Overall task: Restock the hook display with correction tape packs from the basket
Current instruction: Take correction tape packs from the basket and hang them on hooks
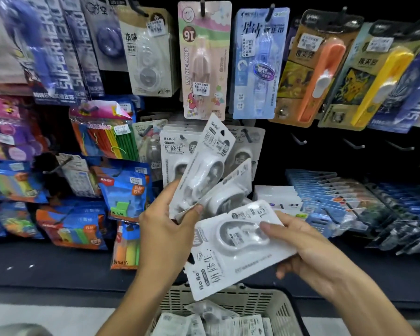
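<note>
Nearest the lens, low in view: beige slatted basket with more white correction tape packs heaped inside, print too blurred to read.

Just above the basket, right hand gripping a white pack, thumb across the clear blister, remaining fingers curled under the card's right edge. Printed "BoBo" near the hang-hole, followed by large Chinese characters. Long axis tilted diagonally, hang-hole end pointing down-left toward the basket, opposite end up-right.

Left hand pinching the lower ends of fanned packs, thumb on front, fingers behind. "BoBo" legible at the top of the frontmost card; long axis leaning up and right, hang-hole end topmost, close to the display. Second pack behind, leaning further right, text unreadable.

Behind the fan, same white "BoBo" packs already hanging on a hook row, upright, long axis vertical.

Upper row: pink pack lettered "MY MELODY" and "9T", with a white price sticker; blue pack with Chinese lettering; orange pack and yellow pack with cartoon art; dark blue cards lettered "SUPERHERO" far left, "SUPER" again far right. Lower left: blue bag marked "M&G". Bare hooks to the right of the white packs.
</note>
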Demonstrator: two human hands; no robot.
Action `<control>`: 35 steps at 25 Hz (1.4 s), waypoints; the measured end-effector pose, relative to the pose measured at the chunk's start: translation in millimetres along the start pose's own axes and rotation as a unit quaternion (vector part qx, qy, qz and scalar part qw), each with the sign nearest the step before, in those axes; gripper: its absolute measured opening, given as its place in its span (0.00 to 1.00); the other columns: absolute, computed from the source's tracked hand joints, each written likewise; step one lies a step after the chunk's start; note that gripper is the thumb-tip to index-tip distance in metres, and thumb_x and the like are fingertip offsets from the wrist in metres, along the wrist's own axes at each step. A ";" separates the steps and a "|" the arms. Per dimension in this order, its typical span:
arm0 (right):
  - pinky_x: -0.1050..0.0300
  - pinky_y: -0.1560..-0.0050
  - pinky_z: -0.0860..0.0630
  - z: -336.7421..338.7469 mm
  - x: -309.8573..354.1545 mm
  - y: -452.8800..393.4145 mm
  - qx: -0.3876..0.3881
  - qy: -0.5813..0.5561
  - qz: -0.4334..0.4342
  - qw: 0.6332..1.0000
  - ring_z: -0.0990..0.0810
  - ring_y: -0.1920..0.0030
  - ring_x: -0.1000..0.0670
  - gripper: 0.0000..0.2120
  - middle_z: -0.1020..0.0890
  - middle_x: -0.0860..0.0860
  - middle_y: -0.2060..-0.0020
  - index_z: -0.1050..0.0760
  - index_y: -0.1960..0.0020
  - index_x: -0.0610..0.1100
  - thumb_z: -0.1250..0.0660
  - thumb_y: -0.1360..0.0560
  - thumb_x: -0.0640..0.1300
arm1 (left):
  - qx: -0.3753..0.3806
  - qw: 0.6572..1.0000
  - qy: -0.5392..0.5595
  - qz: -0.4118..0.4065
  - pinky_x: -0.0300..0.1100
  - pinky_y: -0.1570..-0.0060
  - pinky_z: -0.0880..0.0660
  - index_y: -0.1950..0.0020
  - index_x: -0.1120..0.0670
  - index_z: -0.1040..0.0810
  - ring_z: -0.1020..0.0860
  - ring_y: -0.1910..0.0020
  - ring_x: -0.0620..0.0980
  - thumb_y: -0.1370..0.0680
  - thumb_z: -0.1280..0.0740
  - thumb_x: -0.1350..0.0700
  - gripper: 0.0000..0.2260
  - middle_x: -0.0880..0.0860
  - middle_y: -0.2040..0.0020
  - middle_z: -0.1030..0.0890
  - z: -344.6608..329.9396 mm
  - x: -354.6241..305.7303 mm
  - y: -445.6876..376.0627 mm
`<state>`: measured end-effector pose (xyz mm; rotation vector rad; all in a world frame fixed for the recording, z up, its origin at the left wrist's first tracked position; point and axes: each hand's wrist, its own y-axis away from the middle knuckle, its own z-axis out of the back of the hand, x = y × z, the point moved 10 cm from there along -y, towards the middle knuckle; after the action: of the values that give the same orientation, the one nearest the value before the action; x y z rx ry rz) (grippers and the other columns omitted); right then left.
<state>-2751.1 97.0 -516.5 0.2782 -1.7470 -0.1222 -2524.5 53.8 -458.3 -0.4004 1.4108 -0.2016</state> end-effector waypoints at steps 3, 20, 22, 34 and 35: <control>0.65 0.78 0.29 11.1 13.0 3.8 -0.006 0.028 0.017 0.999 0.19 0.71 0.54 0.11 0.15 0.46 0.62 0.14 0.54 0.45 0.20 0.36 0.40 | -0.008 0.999 0.035 0.014 0.33 0.60 0.19 0.43 0.39 0.19 0.16 0.56 0.38 0.26 0.25 0.63 0.20 0.39 0.52 0.14 7.1 -0.7 -3.7; 0.56 0.74 0.23 12.3 -11.0 -30.6 -0.162 -0.181 -0.016 0.970 0.21 0.73 0.49 0.27 0.14 0.44 0.62 0.27 0.37 0.40 0.23 0.32 0.47 | -0.103 0.963 0.217 0.122 0.33 0.79 0.31 0.47 0.43 0.17 0.18 0.67 0.47 0.25 0.27 0.65 0.17 0.48 0.52 0.12 39.9 32.5 -21.5; 0.50 0.65 0.16 6.1 -18.6 -33.7 -0.130 -0.266 -0.029 0.955 0.13 0.58 0.41 0.34 0.14 0.41 0.48 0.36 0.33 0.48 0.25 0.35 0.37 | -0.107 0.971 0.189 0.096 0.34 0.79 0.28 0.48 0.43 0.17 0.18 0.63 0.50 0.26 0.26 0.66 0.18 0.48 0.51 0.12 49.9 25.2 -26.7; 0.67 0.69 0.23 -8.2 46.9 -10.2 -0.012 0.197 0.147 0.969 0.16 0.67 0.55 0.18 0.12 0.49 0.52 0.14 0.48 0.52 0.17 0.37 0.47 | 0.113 0.956 0.216 0.161 0.38 0.77 0.22 0.44 0.49 0.15 0.18 0.70 0.46 0.36 0.23 0.55 0.20 0.54 0.52 0.12 15.2 18.8 -21.6; 0.64 0.74 0.26 0.9 42.9 -9.9 -0.042 0.170 0.140 0.975 0.20 0.72 0.54 0.18 0.12 0.47 0.54 0.14 0.49 0.51 0.17 0.37 0.46 | 0.080 0.950 0.248 0.173 0.38 0.75 0.21 0.44 0.50 0.16 0.16 0.68 0.48 0.34 0.24 0.54 0.19 0.54 0.51 0.12 19.6 22.3 -23.0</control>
<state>-2758.2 76.5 -478.2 -0.0131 -1.4187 0.0536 -2499.4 27.4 -467.7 0.0481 1.9185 -0.1317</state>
